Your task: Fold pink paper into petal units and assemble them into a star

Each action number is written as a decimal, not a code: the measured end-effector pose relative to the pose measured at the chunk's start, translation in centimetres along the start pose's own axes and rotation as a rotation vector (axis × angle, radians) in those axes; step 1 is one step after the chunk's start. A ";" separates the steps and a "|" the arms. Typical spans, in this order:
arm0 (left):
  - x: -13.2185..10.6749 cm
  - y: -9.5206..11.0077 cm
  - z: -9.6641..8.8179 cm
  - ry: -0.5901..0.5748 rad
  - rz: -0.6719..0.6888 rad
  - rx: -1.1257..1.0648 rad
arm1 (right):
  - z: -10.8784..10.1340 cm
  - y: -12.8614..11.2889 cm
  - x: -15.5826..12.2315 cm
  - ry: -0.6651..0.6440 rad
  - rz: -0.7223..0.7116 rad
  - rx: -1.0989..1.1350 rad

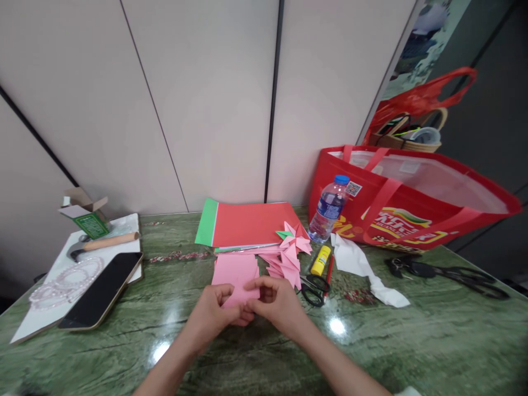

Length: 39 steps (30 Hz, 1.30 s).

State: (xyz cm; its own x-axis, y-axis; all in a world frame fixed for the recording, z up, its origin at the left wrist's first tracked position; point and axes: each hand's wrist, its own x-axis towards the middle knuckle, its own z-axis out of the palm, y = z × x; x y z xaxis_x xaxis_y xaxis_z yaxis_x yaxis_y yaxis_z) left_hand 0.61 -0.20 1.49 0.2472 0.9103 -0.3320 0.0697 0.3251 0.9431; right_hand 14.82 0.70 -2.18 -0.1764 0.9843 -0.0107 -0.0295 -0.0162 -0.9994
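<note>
Between my two hands is a small piece of pink paper (241, 296), pinched at both sides. My left hand (214, 313) grips its left edge with thumb and fingers. On the opposite edge, my right hand (278, 305) has its fingers and thumb closed on the paper. Just behind lies a stack of pink paper squares (235, 268), partly hidden by the hands. Folded pink paper pieces (286, 267) are heaped to the right of the stack. A pink paper flower with a green part (295, 237) sits above that heap.
Red and green paper sheets (251, 223) lie at the back. To the right are black-handled scissors (314, 289), a yellow glue stick (320, 260), a red pencil (330, 272), a water bottle (328, 212), and a red bag (391, 198). A phone (103, 291) and a hammer (109, 241) lie left.
</note>
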 end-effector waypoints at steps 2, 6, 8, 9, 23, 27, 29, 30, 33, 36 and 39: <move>-0.1 0.1 -0.1 -0.028 -0.006 -0.031 | -0.2 0.0 0.1 -0.008 0.001 -0.019; -0.3 0.3 -0.9 -0.139 -0.028 -0.111 | -0.5 -0.2 0.3 -0.016 0.007 0.005; -0.3 0.3 -1.4 -0.220 -0.036 -0.164 | -0.7 -0.3 0.4 -0.030 0.022 0.040; -0.3 0.3 -1.7 -0.263 -0.035 -0.199 | -0.9 -0.4 0.4 -0.037 0.029 0.058; -0.6 0.9 -2.5 -0.416 -0.015 -0.374 | -1.6 -0.2 1.0 -0.046 0.025 0.282; -0.4 0.8 -2.6 -0.396 0.036 -0.231 | -1.5 -0.2 1.0 -0.036 0.036 0.317; -0.3 0.9 -2.6 -0.413 0.065 -0.156 | -1.4 -0.4 1.0 -0.028 0.018 0.311; -0.3 0.9 -2.6 -0.424 0.074 -0.130 | -1.4 -0.4 1.0 -0.026 0.006 0.298; -0.3 1.1 -2.5 -0.443 0.087 -0.094 | -1.3 -0.5 0.9 -0.023 -0.007 0.249; -0.5 1.1 -2.5 -0.462 0.088 -0.074 | -1.4 -0.4 1.0 -0.007 -0.002 0.215; -0.5 1.1 -2.5 -0.464 0.078 -0.047 | -1.5 -0.3 1.0 -0.028 -0.016 0.177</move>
State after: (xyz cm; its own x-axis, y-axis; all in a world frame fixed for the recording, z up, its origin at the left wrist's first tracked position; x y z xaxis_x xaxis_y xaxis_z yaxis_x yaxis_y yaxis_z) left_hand -1.84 0.31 2.64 0.6564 0.7252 -0.2077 -0.0073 0.2815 0.9595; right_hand 16.17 1.96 -1.97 -0.2022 0.9793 0.0086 -0.2050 -0.0337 -0.9782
